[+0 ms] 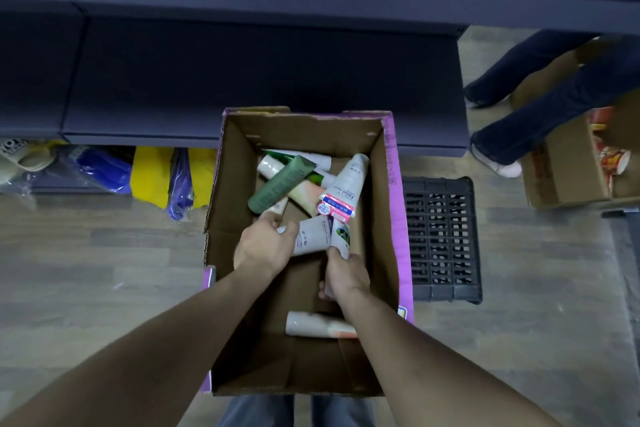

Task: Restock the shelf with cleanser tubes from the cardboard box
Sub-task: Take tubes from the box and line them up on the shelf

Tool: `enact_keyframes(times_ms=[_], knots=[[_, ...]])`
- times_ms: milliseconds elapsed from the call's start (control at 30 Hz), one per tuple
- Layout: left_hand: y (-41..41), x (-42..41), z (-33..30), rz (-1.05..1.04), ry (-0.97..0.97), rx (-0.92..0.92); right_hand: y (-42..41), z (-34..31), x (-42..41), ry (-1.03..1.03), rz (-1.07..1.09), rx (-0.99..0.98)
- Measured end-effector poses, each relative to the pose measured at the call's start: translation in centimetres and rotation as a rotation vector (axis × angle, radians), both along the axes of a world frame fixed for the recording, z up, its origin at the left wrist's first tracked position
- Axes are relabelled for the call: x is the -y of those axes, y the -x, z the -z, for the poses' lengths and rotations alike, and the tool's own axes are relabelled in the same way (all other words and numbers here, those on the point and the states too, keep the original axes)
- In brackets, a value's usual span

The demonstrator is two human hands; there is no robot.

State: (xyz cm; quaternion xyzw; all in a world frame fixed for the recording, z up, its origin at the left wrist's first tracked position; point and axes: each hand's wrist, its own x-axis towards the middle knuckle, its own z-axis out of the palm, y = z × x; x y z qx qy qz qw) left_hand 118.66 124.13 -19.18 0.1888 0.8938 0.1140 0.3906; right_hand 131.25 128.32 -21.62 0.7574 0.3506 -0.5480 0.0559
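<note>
Left hand and right hand each grip one white tube inside the cardboard box, several others loose.

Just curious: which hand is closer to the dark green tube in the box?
Left. The left hand sits just below the green tube; the right hand is lower and to its right.

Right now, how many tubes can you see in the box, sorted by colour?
Dark green tube: 1
White or pale tubes, counting one in each hand: about 7, e.g. the stickered one and the one nearest me; the pile overlaps, so this is uncertain
Total: about 8
</note>
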Motion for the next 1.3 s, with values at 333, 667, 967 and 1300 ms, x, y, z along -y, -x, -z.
enact_keyframes(times_ms=[333,667,967,1300], knots=[[-1.2,2.7,-2.3,-0.540,-0.022,0.639,0.4,-2.0,-1.4,0.191,-0.039,-0.038],[-0.6,2.4,-5.3,-0.338,-0.152,0.326,2.0,-4.6,-1.0,0.237,-0.296,-0.193],[-0.2,1.9,-9.6,-0.155,-0.206,0.082,1.5,-10.9,-3.4,-0.311,-0.455,-0.093],[1.3,-0.8,-17.2,-0.143,-0.343,-0.169,2.4,-20.6,-6.0,-0.673,-0.518,-0.181]])
